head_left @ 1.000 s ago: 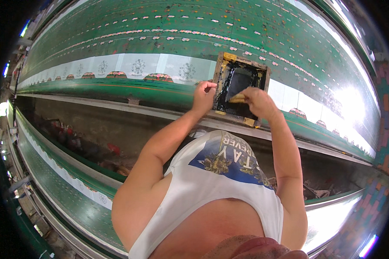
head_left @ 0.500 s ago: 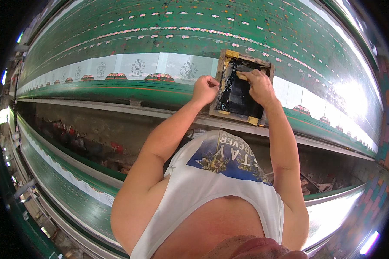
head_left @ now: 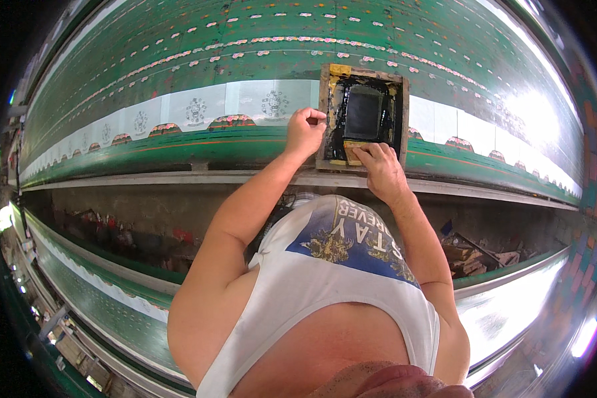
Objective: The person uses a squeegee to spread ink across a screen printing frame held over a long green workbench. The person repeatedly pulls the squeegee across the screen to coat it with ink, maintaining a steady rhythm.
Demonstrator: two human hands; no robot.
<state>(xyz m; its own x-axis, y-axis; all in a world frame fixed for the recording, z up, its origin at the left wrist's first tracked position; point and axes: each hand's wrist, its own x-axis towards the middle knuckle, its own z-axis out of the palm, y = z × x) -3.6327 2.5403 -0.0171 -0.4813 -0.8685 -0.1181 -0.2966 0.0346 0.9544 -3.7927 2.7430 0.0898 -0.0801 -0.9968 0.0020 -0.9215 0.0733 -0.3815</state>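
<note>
A wooden-framed printing screen [head_left: 405,109] lies on the long green table, its inside edges smeared with black ink around a dark mesh panel [head_left: 363,111]. My right hand [head_left: 383,171] grips a small yellowish squeegee [head_left: 353,153] at the near end of the screen, inside the frame. At the frame's left rail, my left hand [head_left: 304,134] is closed, with its pinched fingertips at the wood. White sheets [head_left: 235,99] run in a row along the table's near side; those left of the screen carry a dark line drawing, with reddish-brown scalloped patches at their lower edges.
Beyond the sheets, the green table top [head_left: 272,66] has rows of small coloured marks. A metal rail [head_left: 245,178] follows its near edge. Behind me is a second green table [head_left: 113,308] with white sheets. Loose debris [head_left: 471,259] lies in the gap between the tables.
My right hand has drawn the squeegee from the far part of the screen to its near end, uncovering the mesh panel. My left hand stays by the left rail. The whole view has shifted slightly.
</note>
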